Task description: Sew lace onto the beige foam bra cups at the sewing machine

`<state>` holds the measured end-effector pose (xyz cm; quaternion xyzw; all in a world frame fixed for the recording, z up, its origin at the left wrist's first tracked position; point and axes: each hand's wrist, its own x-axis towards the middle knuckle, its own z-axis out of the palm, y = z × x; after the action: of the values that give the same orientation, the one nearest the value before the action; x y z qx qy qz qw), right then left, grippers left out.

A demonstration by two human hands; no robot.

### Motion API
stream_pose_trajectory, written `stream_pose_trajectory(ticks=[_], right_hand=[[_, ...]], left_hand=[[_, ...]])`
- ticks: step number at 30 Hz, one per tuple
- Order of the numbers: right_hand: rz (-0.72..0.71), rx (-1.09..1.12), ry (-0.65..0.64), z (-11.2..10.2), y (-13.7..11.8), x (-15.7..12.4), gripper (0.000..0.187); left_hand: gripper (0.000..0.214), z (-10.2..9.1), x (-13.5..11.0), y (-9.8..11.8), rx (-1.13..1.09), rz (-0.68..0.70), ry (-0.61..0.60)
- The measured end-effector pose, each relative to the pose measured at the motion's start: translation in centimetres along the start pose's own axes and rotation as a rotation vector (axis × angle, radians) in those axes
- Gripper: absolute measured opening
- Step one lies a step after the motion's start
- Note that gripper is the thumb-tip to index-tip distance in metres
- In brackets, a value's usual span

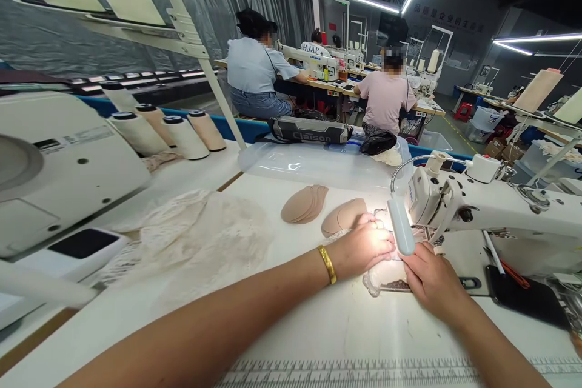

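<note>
My left hand (370, 245), with a gold bracelet (327, 264) at the wrist, presses closed fingers onto a pale lace-edged fabric piece (381, 274). On the fabric's right side, my right hand (431, 282) grips the edge with fingers bent, their tips partly hidden behind a lamp head (401, 229). Both hands are just left of the needle area of a white sewing machine (482, 206); the needle itself is hidden. Beige oval pads lie close by: one fanned stack (304, 204) and another stack (343, 217) partly behind my left hand.
Sheer lace fabric (204, 242) spreads over the table at left. A phone (527, 297) lies on the right. Thread cones (184, 136) and a second machine (63, 170) stand at left. A printed ruler (386, 371) runs along the front. Two people sit at machines ahead.
</note>
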<state>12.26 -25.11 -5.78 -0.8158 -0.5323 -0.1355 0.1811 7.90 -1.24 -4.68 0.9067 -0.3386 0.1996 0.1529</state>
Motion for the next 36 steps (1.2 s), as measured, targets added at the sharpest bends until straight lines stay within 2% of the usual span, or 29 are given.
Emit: stream_pose_trajectory(ticks=[8, 12, 23, 28, 30, 32, 34, 36], right_hand=[[-0.001, -0.046, -0.043, -0.1, -0.2, -0.3, 0.027], [-0.013, -0.056, -0.045, -0.1, -0.1, -0.5, 0.026], [0.044, -0.034, -0.014, 0.3, 0.1, -0.2, 0.026], [0.031, 0.016, 0.005, 0.4, 0.3, -0.3, 0.026], [0.062, 0.105, 0.031, 0.2, 0.0, -0.4, 0.025], [0.178, 0.29, 0.039, 0.0, -0.7, -0.4, 0.02], [0.358, 0.601, 0.019, -0.3, -1.9, -0.1, 0.015], [0.521, 0.946, 0.017, -0.3, -3.4, 0.3, 0.027]], left_hand=[[0.023, -0.3, 0.2, 1.2, 0.166, -0.001, -0.04], [0.021, -0.3, -0.1, 1.5, 0.156, 0.024, -0.029], [0.025, -0.6, 0.2, 0.3, 0.126, -0.046, -0.039], [0.021, 0.0, 0.7, -0.2, 0.181, -0.088, -0.03], [0.023, -0.1, 0.8, -0.3, 0.212, -0.116, -0.036], [0.025, -0.7, 0.4, 0.3, 0.189, -0.125, -0.019], [0.027, -1.8, -0.7, 1.9, 0.062, -0.118, 0.047], [0.025, -2.9, -2.5, 4.9, -0.2, -0.15, 0.126]])
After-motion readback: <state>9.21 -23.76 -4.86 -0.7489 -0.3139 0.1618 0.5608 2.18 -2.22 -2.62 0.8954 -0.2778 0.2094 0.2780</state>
